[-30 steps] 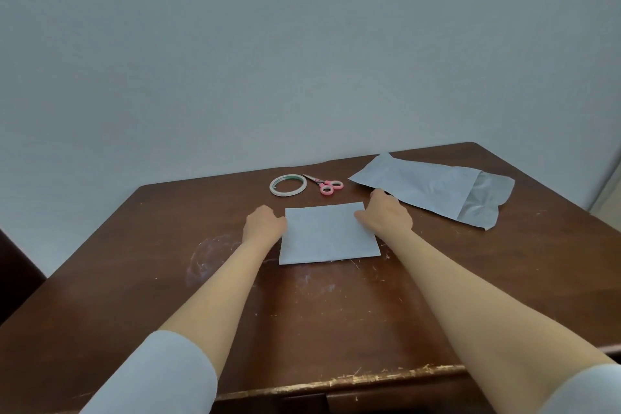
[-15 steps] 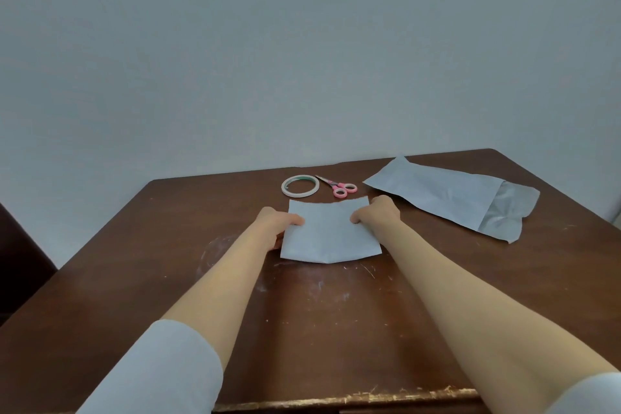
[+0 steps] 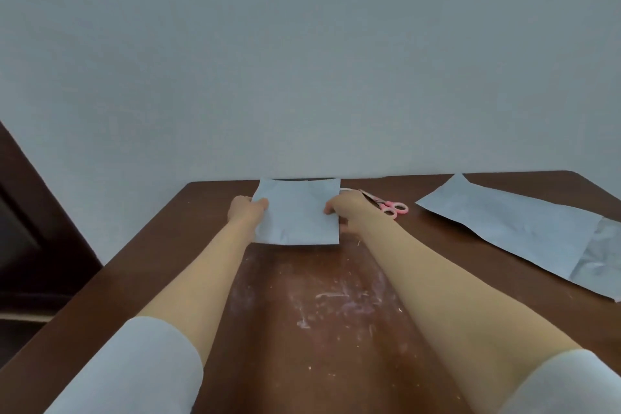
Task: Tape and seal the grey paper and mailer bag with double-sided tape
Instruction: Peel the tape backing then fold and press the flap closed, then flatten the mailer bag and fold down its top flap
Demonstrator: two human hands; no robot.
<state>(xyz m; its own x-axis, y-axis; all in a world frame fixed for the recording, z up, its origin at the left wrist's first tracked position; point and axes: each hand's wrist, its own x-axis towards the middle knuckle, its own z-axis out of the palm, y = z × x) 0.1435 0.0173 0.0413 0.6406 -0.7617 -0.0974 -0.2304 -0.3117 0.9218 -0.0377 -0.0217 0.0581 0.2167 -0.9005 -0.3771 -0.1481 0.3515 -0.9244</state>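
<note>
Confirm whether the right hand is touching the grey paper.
Touching. The head view shows the right hand pinching the right edge of the grey paper, with its thumb lying over the sheet's face.

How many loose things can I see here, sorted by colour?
Grey: 2, the grey paper and the mailer bag
Pink: 1, the scissors
Total: 3 in plain view
</note>
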